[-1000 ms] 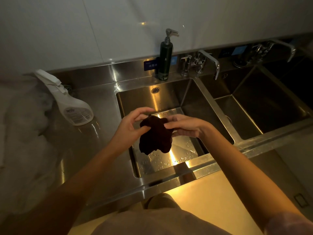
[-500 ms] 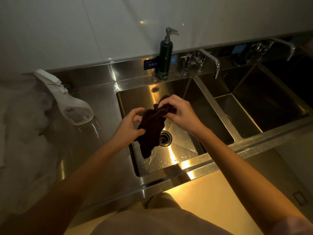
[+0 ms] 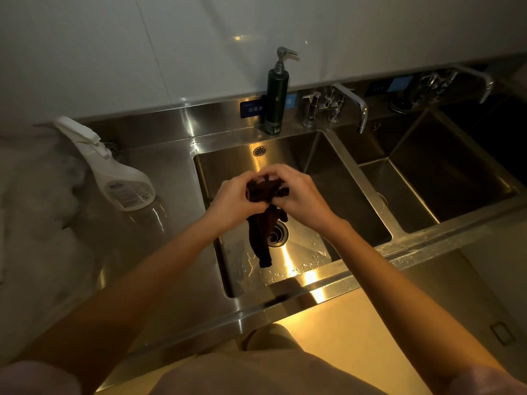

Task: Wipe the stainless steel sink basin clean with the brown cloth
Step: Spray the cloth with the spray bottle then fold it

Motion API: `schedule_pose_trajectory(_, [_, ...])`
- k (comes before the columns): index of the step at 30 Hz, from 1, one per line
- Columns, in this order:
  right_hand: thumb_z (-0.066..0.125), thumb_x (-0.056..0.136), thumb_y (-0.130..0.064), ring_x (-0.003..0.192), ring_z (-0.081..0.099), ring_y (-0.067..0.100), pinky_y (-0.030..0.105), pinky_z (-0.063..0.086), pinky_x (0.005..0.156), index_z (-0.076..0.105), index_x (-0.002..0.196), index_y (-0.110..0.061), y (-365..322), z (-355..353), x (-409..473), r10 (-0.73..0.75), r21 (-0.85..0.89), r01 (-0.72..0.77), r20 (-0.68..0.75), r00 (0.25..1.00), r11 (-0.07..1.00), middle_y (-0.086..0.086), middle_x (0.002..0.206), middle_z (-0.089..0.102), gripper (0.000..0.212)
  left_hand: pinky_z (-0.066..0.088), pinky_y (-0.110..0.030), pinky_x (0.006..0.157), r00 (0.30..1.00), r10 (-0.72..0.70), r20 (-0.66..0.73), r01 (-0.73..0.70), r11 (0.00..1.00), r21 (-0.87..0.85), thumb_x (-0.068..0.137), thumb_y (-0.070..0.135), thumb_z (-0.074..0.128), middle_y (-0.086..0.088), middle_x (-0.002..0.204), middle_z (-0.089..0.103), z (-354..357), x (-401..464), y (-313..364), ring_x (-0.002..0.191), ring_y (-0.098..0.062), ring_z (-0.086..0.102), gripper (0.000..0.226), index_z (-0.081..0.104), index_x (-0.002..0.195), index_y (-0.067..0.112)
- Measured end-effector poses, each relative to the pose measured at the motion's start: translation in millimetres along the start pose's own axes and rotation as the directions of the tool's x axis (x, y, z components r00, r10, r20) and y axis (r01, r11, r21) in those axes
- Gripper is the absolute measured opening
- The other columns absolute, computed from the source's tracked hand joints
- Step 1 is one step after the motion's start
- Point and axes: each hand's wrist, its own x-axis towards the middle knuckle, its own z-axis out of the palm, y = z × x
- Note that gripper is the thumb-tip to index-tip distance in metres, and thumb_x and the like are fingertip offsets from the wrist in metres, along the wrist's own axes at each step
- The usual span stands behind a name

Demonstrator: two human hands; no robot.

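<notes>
The brown cloth point(image 3: 261, 238) hangs bunched above the left stainless steel sink basin point(image 3: 356, 212), its tail dangling over the round drain point(image 3: 278, 235). My left hand point(image 3: 232, 198) and my right hand point(image 3: 299, 195) meet over the basin, and both grip the gathered top of the cloth between curled fingers. Water drops glint on the basin floor near the front wall.
A white spray bottle point(image 3: 119, 178) lies tilted on the steel counter at the left. A dark pump dispenser point(image 3: 276, 95) stands behind the basin, next to a faucet point(image 3: 342, 105). Another basin point(image 3: 450, 181) lies to the right with its own faucet point(image 3: 467, 81).
My hands came together and gathered the cloth into a tighter bunch. The cloth now hangs as a narrow strip and the drain shows beside it.
</notes>
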Motion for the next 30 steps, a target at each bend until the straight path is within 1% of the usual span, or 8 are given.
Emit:
schedule_pose_trajectory(3, [0.073,0.078,-0.002,0.092,0.059,0.015,0.037,0.053,0.084,0.059,0.118,-0.015,2.1,-4.6,-1.7,0.067,0.066,-0.065,-0.032,0.997,0.996,0.005,0.099,0.059,0.045,0.05,-0.015,0.071,0.999,0.028,-0.027,-0.029,0.999,-0.022,0.079,0.008,0.071,0.005,0.097,0.064,-1.1,0.5,0.2,0.089,-0.008,0.062,0.035,0.061,0.109,0.023])
schedule_pose_trajectory(6, [0.073,0.079,-0.007,0.097,0.056,0.012,0.032,0.051,0.089,0.061,0.116,-0.016,6.7,-7.8,-3.0,0.092,0.089,-0.086,-0.057,0.994,0.992,0.005,0.105,0.057,0.04,0.055,-0.03,0.077,0.999,0.046,-0.026,-0.047,0.999,-0.024,0.08,0.007,0.069,-0.002,0.093,0.067,-3.7,4.5,3.0,0.088,-0.016,0.064,0.029,0.066,0.107,0.018])
schedule_pose_trajectory(11, [0.077,0.076,-0.015,0.111,0.054,0.016,0.031,0.049,0.094,0.053,0.125,-0.024,15.7,-16.6,-0.7,0.259,0.208,-0.266,0.062,0.964,0.941,-0.002,0.128,0.048,0.055,0.05,-0.013,0.068,0.995,0.1,-0.001,-0.1,0.993,-0.063,0.081,0.01,0.067,0.008,0.084,0.066,-5.2,11.7,8.5,0.081,-0.003,0.064,0.023,0.066,0.096,0.027])
schedule_pose_trajectory(14, [0.076,0.077,-0.014,0.106,0.06,0.016,0.038,0.05,0.094,0.057,0.117,-0.019,23.6,-21.0,1.3,0.282,0.185,-0.325,0.224,0.933,0.927,0.002,0.115,0.061,0.044,0.047,-0.009,0.065,0.996,0.094,-0.003,-0.094,0.995,-0.027,0.08,0.013,0.066,0.016,0.08,0.065,-3.1,13.0,8.7,0.08,0.003,0.062,0.028,0.064,0.092,0.038])
schedule_pose_trajectory(17, [0.075,0.078,-0.017,0.102,0.061,0.017,0.047,0.049,0.094,0.062,0.104,-0.016,32.7,-19.4,-0.5,0.306,0.051,-0.327,0.242,0.921,0.944,0.003,0.104,0.066,0.029,0.046,-0.011,0.068,0.996,0.084,-0.012,-0.084,0.995,0.046,0.08,0.011,0.066,0.014,0.083,0.066,-0.6,11.1,2.9,0.083,0.003,0.062,0.029,0.065,0.093,0.037])
schedule_pose_trajectory(22, [0.073,0.08,-0.022,0.09,0.062,0.016,0.046,0.052,0.083,0.064,0.101,-0.021,40.7,-24.4,-0.6,0.231,-0.117,-0.209,0.221,0.948,0.971,0.0,0.092,0.068,0.022,0.045,-0.007,0.073,0.984,0.178,-0.011,-0.172,0.961,0.215,0.081,0.006,0.065,0.01,0.09,0.064,1.5,3.7,1.9,0.086,-0.001,0.059,0.025,0.066,0.101,0.021])
schedule_pose_trajectory(26, [0.069,0.083,-0.029,0.083,0.06,0.011,0.041,0.052,0.077,0.062,0.1,-0.026,39.4,-30.6,2.8,0.086,-0.279,-0.026,0.202,0.976,0.96,-0.01,0.087,0.062,0.018,0.045,-0.016,0.072,0.971,0.235,-0.039,-0.21,0.922,0.326,0.082,0.002,0.065,-0.001,0.09,0.063,2.6,-2.3,6.1,0.082,-0.01,0.058,0.019,0.066,0.099,0.011])
schedule_pose_trajectory(30, [0.067,0.083,-0.029,0.088,0.06,0.016,0.039,0.051,0.076,0.061,0.103,-0.025,36.0,-28.4,-5.7,0.023,-0.376,0.057,0.206,0.978,0.925,-0.005,0.094,0.063,0.022,0.048,-0.026,0.075,0.966,0.251,-0.056,-0.216,0.913,0.347,0.081,0.0,0.064,-0.004,0.09,0.062,8.5,-15.2,8.5,0.083,-0.015,0.058,0.019,0.065,0.098,0.008])
